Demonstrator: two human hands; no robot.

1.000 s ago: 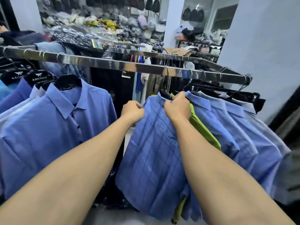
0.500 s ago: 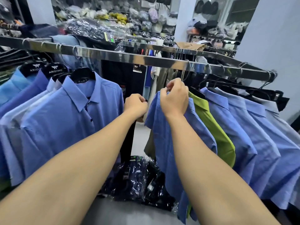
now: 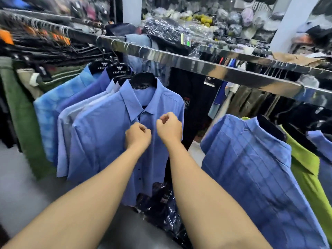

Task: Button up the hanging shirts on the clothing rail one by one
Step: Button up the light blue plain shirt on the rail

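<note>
Glossy metal rail (image 3: 179, 60), matt cloth shirt (image 3: 100, 133) (smooth).

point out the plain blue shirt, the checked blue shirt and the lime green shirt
plain blue shirt (image 3: 100, 141), head view, left chest panel
checked blue shirt (image 3: 251, 168), head view, front panel
lime green shirt (image 3: 303, 155), head view, shoulder

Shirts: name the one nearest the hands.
Plain blue shirt fronting the left bunch; left hand and right hand are at its placket; the checked shirt hangs apart.

Before me hung a plain blue shirt (image 3: 100, 133) on a black hanger (image 3: 143, 81), then a blue checked shirt (image 3: 251, 168) and a lime-green shirt (image 3: 307, 178).
</note>
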